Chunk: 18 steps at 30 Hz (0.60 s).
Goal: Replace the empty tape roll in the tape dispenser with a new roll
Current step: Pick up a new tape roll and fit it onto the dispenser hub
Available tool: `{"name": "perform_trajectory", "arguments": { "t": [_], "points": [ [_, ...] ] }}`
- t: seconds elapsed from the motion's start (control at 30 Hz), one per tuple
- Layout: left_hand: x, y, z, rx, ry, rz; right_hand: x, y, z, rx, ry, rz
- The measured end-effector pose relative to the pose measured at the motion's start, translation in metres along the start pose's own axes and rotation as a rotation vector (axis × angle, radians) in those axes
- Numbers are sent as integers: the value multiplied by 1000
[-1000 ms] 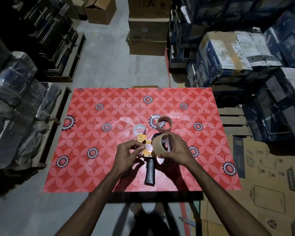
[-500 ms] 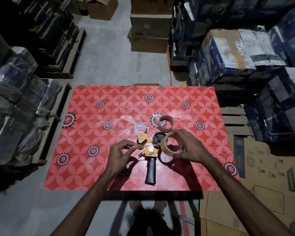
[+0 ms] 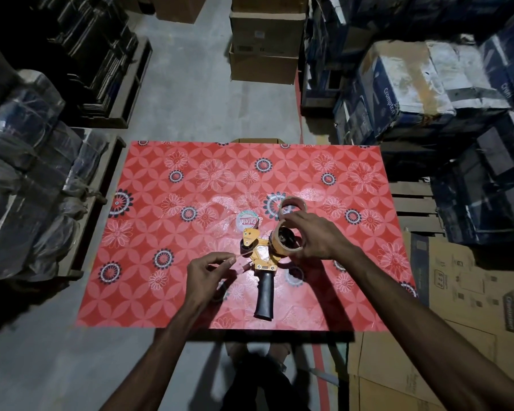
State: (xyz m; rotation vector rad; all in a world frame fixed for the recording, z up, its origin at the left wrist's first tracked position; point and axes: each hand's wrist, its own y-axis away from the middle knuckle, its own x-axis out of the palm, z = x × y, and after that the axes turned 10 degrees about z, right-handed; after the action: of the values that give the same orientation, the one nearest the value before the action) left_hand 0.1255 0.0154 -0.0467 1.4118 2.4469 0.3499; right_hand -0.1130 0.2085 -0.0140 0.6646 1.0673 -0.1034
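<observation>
Dispenser: your tape dispenser [image 3: 263,256] lies flat on the red patterned table [image 3: 166,262], near the front edge and a little right of centre.
Long axis: it runs roughly 12 to 6 o'clock; the black handle [image 3: 264,298] points at 6 o'clock toward you, and the orange head [image 3: 251,237] points at 12 o'clock, leaning slightly toward 11.
New roll: the brown tape roll [image 3: 285,240] sits at the dispenser's 1 o'clock side, over the black hub, its open face turned up and toward you. You cannot tell whether it is fully seated on the hub.
Right hand: your right hand [image 3: 316,235] comes in from 4 o'clock and is closed around the roll's rim, fingers curled over its far and right edge.
Left hand: your left hand [image 3: 208,268] is at 9 o'clock of the dispenser, thumb and forefinger pinched together on what looks like a thin, pale tape end [image 3: 238,256] leading to the head; it is too thin to tell for certain.
Empty core: a bare cardboard ring [image 3: 291,204] lies at 12 o'clock of the roll, just beyond your right fingers.
Label disc: a round white disc [image 3: 247,222] with red lettering lies just past the orange head, at 12 o'clock of it.
</observation>
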Motion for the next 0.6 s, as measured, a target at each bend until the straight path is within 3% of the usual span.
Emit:
{"name": "perform_trajectory", "arguments": {
  "t": [0.2,0.6],
  "points": [
    [1,-3,19,-117,136,-49,4,-16,3,-4,14,63],
    [-4,-17,36,-110,-39,-29,15,-23,7,51,19,83]
  ]
}}
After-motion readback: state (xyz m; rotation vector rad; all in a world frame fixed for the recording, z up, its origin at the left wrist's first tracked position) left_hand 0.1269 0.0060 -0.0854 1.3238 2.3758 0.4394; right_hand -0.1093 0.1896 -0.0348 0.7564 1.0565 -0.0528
